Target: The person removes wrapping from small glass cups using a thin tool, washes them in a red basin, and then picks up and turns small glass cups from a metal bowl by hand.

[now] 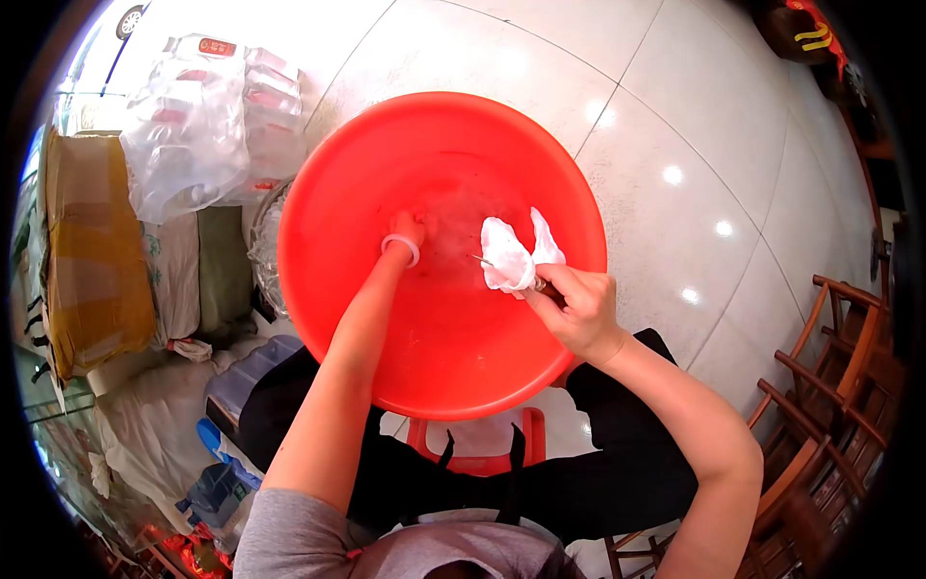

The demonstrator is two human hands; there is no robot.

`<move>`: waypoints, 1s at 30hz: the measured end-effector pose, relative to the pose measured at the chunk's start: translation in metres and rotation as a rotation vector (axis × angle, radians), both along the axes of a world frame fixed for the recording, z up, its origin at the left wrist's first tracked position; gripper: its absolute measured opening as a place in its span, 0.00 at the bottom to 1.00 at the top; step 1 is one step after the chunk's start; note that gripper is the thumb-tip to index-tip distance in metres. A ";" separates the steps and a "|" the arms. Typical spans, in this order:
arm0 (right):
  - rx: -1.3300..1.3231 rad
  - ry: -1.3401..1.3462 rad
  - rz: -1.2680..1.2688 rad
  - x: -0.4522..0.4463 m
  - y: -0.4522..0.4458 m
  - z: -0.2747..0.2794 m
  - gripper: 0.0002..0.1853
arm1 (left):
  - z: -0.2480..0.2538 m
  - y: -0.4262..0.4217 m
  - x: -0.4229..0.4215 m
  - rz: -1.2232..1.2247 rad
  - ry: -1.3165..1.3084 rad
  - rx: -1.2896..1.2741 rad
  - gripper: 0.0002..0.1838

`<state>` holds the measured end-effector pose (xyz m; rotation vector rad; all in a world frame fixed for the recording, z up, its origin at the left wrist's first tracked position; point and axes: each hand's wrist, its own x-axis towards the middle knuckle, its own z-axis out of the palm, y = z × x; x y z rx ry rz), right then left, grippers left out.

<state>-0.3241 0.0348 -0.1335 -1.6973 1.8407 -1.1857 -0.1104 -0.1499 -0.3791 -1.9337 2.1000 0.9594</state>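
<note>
A large round red plastic basin (pixel 323 318) with cloudy water in its bottom stands in front of me, between my legs. My left hand (pixel 409 229) reaches down into the basin, a pale bangle (pixel 401 248) around its wrist. Its fingers dip into the water and are too hidden to tell how they are held. Above the basin's right side, my right hand (pixel 582 307) is closed on a soft, white, folded piece (pixel 506 256) whose kind I cannot make out. A thin dark tip sticks out from its left edge.
Plastic-wrapped bottles (pixel 198 116) and a taped cardboard box (pixel 92 251) stand to the left. Part of a red stool (pixel 533 434) shows below the basin. Wooden chairs (pixel 820 396) stand on the right, on the tiled floor (pixel 675 125).
</note>
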 end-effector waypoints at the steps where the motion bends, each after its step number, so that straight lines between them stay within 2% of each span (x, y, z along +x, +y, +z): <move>1: -0.006 -0.003 0.015 -0.001 0.000 0.000 0.09 | -0.003 0.000 0.001 -0.012 0.059 -0.019 0.12; 5: 0.013 0.021 0.001 0.001 0.000 0.001 0.09 | -0.003 -0.002 0.000 0.001 -0.001 0.049 0.10; 7: -0.002 0.020 -0.010 0.001 0.001 0.000 0.08 | 0.005 0.002 -0.001 -0.015 0.121 0.016 0.09; 12: 0.010 0.039 -0.003 0.001 0.001 -0.002 0.08 | -0.034 -0.001 0.007 0.005 0.188 0.028 0.12; 15: 0.012 0.041 -0.004 0.001 0.001 0.000 0.09 | -0.031 0.000 0.005 0.008 0.177 0.002 0.12; 19: 0.007 0.048 0.001 0.001 0.001 -0.001 0.09 | 0.024 0.010 -0.011 -0.010 0.131 -0.063 0.13; 23: -0.015 0.050 0.002 0.000 0.002 0.000 0.09 | 0.025 -0.005 -0.003 -0.057 0.055 0.005 0.14; 25: -0.020 0.004 -0.007 0.001 0.002 0.001 0.09 | 0.037 -0.010 0.004 -0.110 0.262 0.020 0.15; 26: -0.031 -0.005 -0.017 0.000 0.003 0.000 0.09 | 0.061 -0.013 0.002 -0.121 0.252 0.011 0.15; 28: -0.016 -0.090 -0.070 -0.003 0.001 -0.002 0.10 | 0.146 -0.021 -0.012 -0.081 0.478 0.495 0.13; 29: 0.016 -0.129 -0.094 -0.004 0.002 -0.001 0.10 | 0.186 -0.020 -0.018 -0.089 0.468 0.488 0.13; 30: 0.005 -0.135 -0.101 -0.003 0.003 -0.002 0.10 | 0.224 -0.017 -0.023 0.016 0.530 0.640 0.13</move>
